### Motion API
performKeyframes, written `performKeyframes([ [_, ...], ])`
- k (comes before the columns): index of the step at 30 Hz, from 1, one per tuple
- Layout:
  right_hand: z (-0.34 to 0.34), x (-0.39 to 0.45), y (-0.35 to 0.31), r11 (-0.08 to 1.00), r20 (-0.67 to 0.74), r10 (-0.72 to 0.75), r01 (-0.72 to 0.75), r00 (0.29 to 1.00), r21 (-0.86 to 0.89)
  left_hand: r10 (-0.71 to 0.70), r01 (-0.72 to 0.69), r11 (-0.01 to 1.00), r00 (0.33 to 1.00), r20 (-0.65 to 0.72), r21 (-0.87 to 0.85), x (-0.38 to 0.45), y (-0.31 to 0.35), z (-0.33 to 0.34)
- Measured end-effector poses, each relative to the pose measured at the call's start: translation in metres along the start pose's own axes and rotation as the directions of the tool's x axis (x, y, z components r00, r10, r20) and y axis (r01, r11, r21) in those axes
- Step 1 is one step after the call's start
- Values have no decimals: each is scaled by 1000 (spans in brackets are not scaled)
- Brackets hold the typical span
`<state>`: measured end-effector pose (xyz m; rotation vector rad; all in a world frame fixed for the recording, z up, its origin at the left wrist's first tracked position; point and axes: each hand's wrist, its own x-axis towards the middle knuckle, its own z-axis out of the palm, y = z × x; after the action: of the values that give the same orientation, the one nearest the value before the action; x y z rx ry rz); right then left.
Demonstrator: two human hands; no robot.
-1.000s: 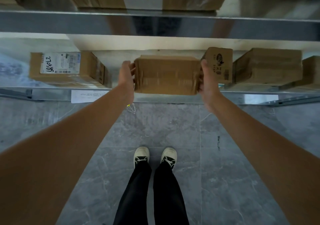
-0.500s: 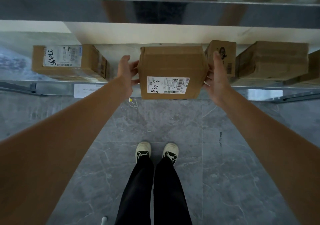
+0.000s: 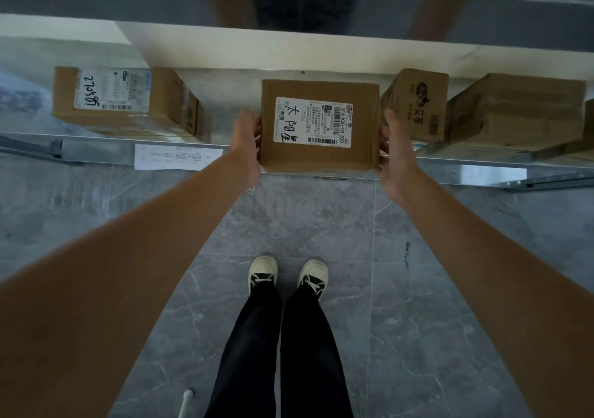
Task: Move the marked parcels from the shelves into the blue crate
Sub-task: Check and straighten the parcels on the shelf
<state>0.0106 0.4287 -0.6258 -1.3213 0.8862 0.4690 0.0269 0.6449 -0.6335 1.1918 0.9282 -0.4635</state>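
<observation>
A brown cardboard parcel (image 3: 318, 154) sits at the front edge of the metal shelf (image 3: 96, 150), its white shipping label with black handwriting turned up toward me. My left hand (image 3: 246, 141) presses its left side and my right hand (image 3: 393, 150) presses its right side, so both hands hold it. No blue crate is in view.
On the same shelf lie a labelled parcel (image 3: 125, 102) at the left, a small printed carton (image 3: 418, 105) just right of the held parcel, and a larger plain box (image 3: 517, 112) further right. An upper shelf beam (image 3: 289, 3) runs overhead. My feet (image 3: 289, 276) stand on grey tile floor.
The parcel was tipped over toward me, so its labelled face came into view and now faces up fully. Both hands kept hold of its sides.
</observation>
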Motion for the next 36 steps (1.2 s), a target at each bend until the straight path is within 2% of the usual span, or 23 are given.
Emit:
performKeyframes([
  [3, 9, 4, -2, 997, -5, 57, -57, 998, -49, 50, -51, 997, 999, 18, 50, 6, -1, 1],
  [7, 22, 8, -5, 999, 52, 44, -43, 998, -17, 89, -84, 986, 996, -31, 146, 19, 8, -2],
  [14, 45, 15, -6, 970, 151, -43, 77, 988, -231, 82, -70, 970, 996, -45, 232, 30, 20, -15],
  [19, 53, 24, -14, 970, 118, -5, 33, 993, -243, 70, -62, 948, 997, -15, 313, 29, 31, -10],
  [21, 51, 21, -15, 966, 79, -50, 68, 996, -248, 137, -108, 912, 990, -45, 397, 27, 35, -2],
  [23, 45, 17, -14, 952, 1, -124, 119, 992, -284, 271, -200, 863, 958, -92, 464, 23, 36, 6],
  [25, 31, 14, -13, 937, -80, -203, 170, 976, -305, 492, -370, 756, 866, -95, 540, 13, 38, 18],
  [27, 11, 18, -10, 916, -130, -261, 203, 956, -347, 652, -507, 612, 758, -24, 607, 2, 38, 35],
  [29, -12, 23, -8, 897, -196, -307, 215, 931, -386, 692, -572, 540, 719, 61, 617, -9, 30, 59],
  [33, -49, 24, -7, 921, -423, -316, 169, 849, -350, 706, -685, 496, 676, 212, 533, -31, -5, 116],
  [34, -58, 24, -5, 914, -443, -331, 167, 833, -370, 689, -676, 511, 691, 216, 531, -33, -14, 129],
  [36, -73, 23, -3, 881, -403, -373, 182, 836, -436, 595, -581, 615, 786, 168, 533, -36, -27, 151],
])
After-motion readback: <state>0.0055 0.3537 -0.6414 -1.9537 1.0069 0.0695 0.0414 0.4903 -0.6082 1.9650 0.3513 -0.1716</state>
